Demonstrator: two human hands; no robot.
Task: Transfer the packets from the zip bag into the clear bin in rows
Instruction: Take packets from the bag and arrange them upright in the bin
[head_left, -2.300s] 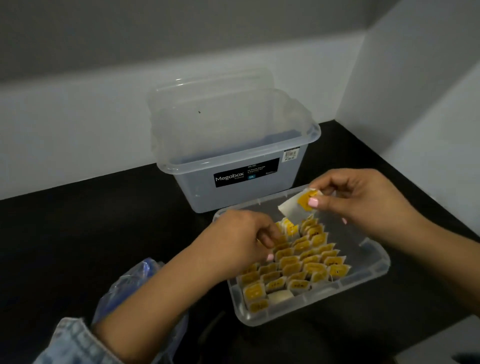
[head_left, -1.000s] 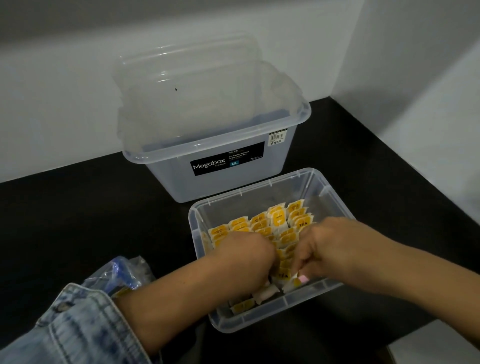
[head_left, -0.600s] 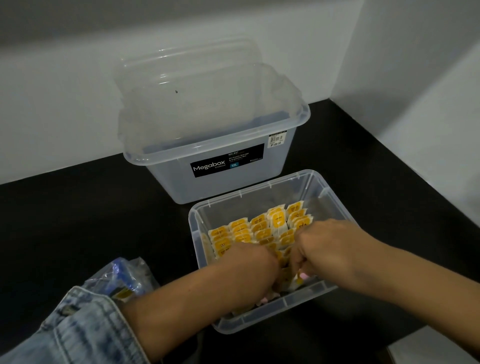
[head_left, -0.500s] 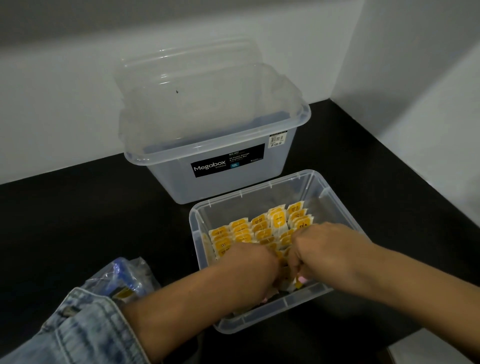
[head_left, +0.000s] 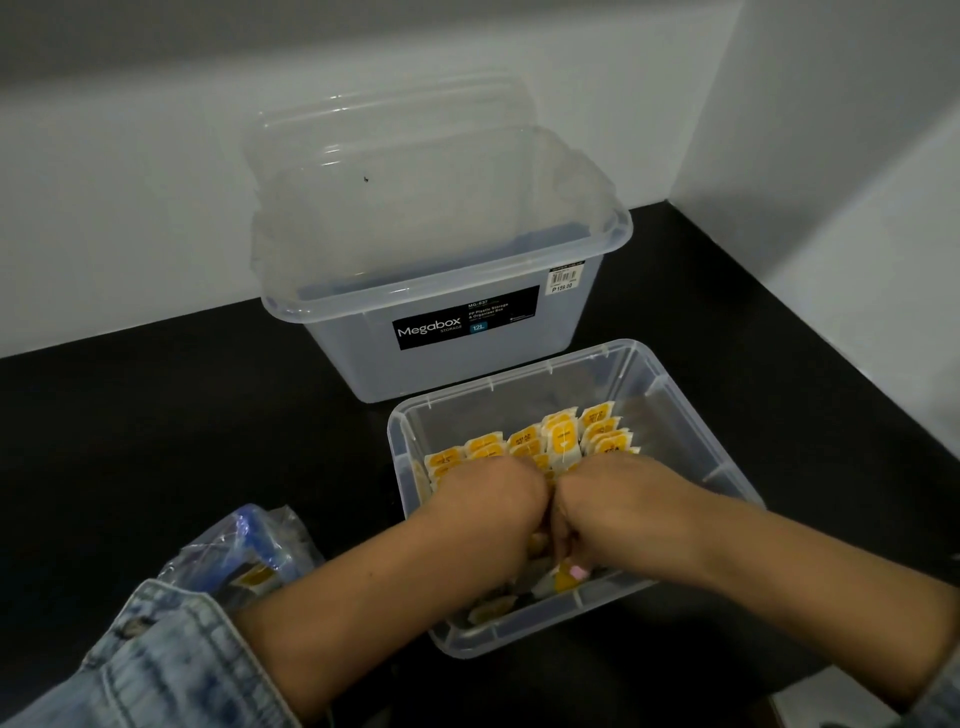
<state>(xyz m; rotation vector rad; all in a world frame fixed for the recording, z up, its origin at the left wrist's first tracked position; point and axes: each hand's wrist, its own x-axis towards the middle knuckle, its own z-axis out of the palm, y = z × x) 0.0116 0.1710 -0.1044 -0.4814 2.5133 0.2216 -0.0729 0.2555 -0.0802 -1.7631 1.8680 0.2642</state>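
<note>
The shallow clear bin (head_left: 691, 415) sits on the black counter, with yellow-and-white packets (head_left: 561, 436) standing in rows inside it. Both my hands are down in its near half, knuckles touching. My left hand (head_left: 488, 509) curls its fingers into the packets, and its fingertips are hidden. My right hand (head_left: 628, 504) pinches one packet (head_left: 561, 582) near the front wall, with the pink thumbnail showing on it. The crumpled zip bag (head_left: 249, 545) lies to the left, partly under my denim sleeve, with a few packets still inside.
A tall clear Megabox tub (head_left: 441, 322) stands just behind the bin, its lid leaning against the white wall. White walls close the corner at the back and right. Black counter spreads out to the left.
My right hand has brought the packet it held above the bin down into the near rows. Both hands have stayed bunched together there over the last second, shifting only slightly.
</note>
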